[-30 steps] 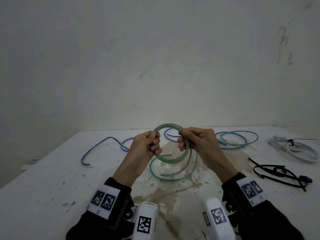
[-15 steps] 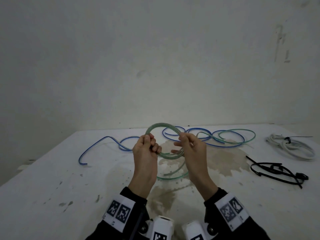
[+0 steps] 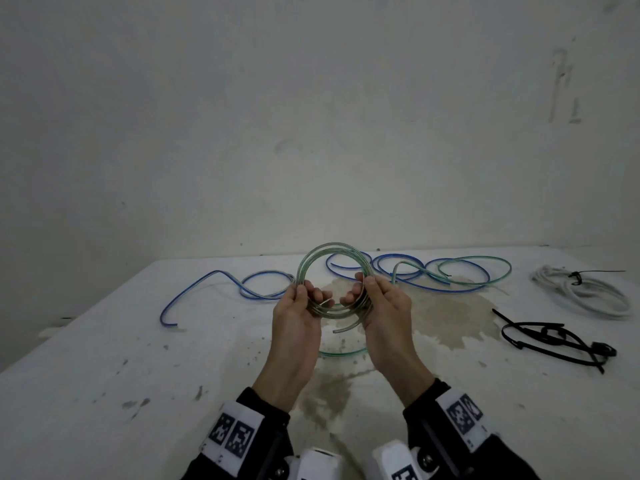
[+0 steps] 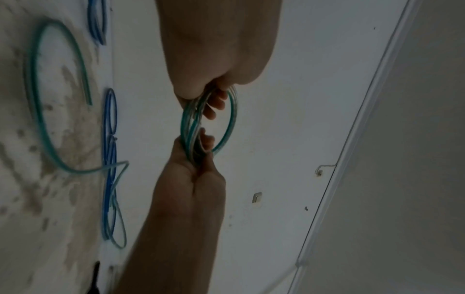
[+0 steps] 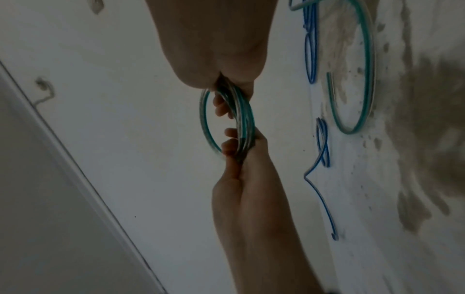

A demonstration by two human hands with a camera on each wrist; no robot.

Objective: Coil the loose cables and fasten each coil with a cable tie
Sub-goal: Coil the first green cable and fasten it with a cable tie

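Both hands hold one green coil (image 3: pixel 332 282) upright above the table (image 3: pixel 104 375), at about the centre of the head view. The left hand (image 3: pixel 298 313) grips the coil's 9 o'clock side, fingers curled round the bundled turns. The right hand (image 3: pixel 384 306) grips the 3 o'clock side, thumb and fingers pinching the strands. The coil shows roughly three or four turns; the exact count is hard to tell. A loose green tail (image 3: pixel 343 351) curves down from the coil to the table between the wrists.

Beyond the hands, from 10 to 2 o'clock, one blue cable (image 3: pixel 194 289) lies uncoiled in several loose loops along the far edge. At 2 o'clock a green cable (image 3: pixel 485 268) lies in loops over the blue one; whether it is the same cable as the coil, I cannot tell.

At 3 o'clock, near the right edge, one white coil (image 3: pixel 588 296) lies flat, fastened by one black tie (image 3: pixel 576 277). Just nearer, a small heap of black ties (image 3: pixel 554 337) lies on the table; they overlap too much to count.

A brown stain (image 3: pixel 446 317) spreads across the tabletop under and right of the hands.
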